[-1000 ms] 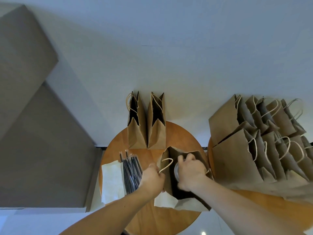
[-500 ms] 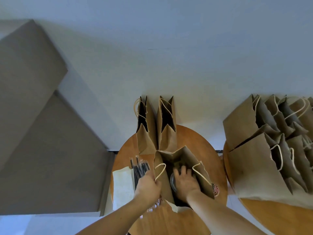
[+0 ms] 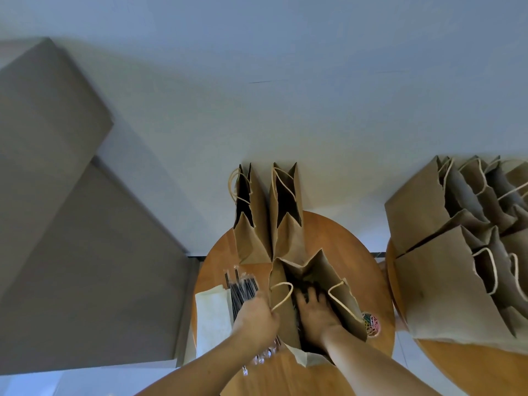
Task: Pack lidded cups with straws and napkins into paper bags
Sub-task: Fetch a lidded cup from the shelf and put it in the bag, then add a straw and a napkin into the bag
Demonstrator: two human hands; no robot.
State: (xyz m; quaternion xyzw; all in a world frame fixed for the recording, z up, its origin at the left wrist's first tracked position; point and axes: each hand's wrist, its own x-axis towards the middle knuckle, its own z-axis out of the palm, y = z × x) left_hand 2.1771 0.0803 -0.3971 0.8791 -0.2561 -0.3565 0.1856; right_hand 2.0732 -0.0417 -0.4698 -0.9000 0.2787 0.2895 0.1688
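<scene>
An open brown paper bag (image 3: 317,267) stands at the front of the round wooden table (image 3: 360,252). My left hand (image 3: 254,318) grips the bag's left rim beside its rope handle. My right hand (image 3: 314,315) reaches down inside the bag, fingers spread over the lidded cup, which lies almost wholly hidden beneath it. Black wrapped straws (image 3: 243,290) lie left of the bag, partly under my left hand. A stack of white napkins (image 3: 213,318) sits at the table's left edge.
Two more open bags (image 3: 251,238) (image 3: 288,230) stand upright behind the one I hold. Several bags (image 3: 428,267) crowd a second wooden table (image 3: 471,372) on the right. Coloured clips (image 3: 371,324) lie right of the bag. A white sheet (image 3: 308,360) shows at the bag's near end.
My right hand has sunk deeper into the bag with the cup, whose lid no longer shows. The bag now stands more upright and wider open. My left hand stays at the rim.
</scene>
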